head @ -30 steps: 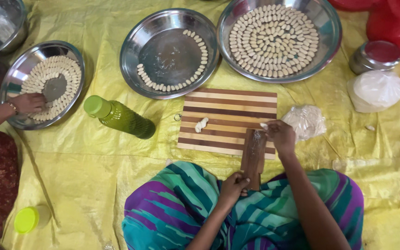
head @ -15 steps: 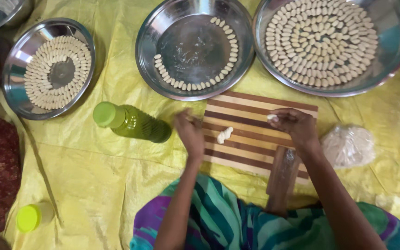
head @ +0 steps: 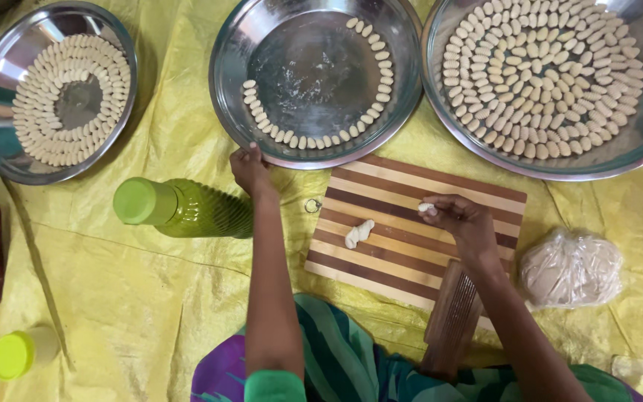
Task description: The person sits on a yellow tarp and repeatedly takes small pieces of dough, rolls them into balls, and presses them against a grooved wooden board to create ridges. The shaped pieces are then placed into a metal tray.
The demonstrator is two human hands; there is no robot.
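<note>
Three steel trays of dough pieces, one striped board, two green-capped bottles, one bagged dough lump.

Three trays are ranged behind the board; a bottle is laid left of the board, a bag right, a dough strip on it.

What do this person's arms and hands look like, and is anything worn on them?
Both arms are bare from the hands up to near the shoulder. The left hand and right hand show no gloves, and I can make out no rings, bangles or watch. A short green sleeve ends the left arm at the bottom edge. The right arm's sleeve is out of view.
</note>
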